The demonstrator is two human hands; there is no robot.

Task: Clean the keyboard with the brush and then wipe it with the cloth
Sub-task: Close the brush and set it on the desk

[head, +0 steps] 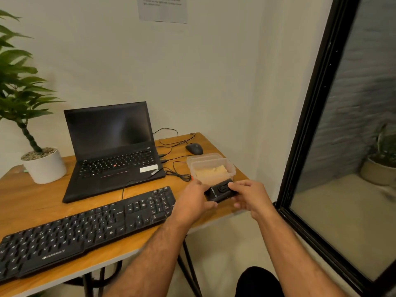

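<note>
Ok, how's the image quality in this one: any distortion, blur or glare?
Head view: wide-angle bend shows in the leaning window frame and curved desk; light is dim and warm; the wall notice is too soft to read; the laptop screen carries a faint reflection; both hands, left and right, on the black device look fairly sharp.

Bare forearms, hairy, no sleeves — left hand (192, 202) and right hand (248, 198) without rings or watch.
</note>
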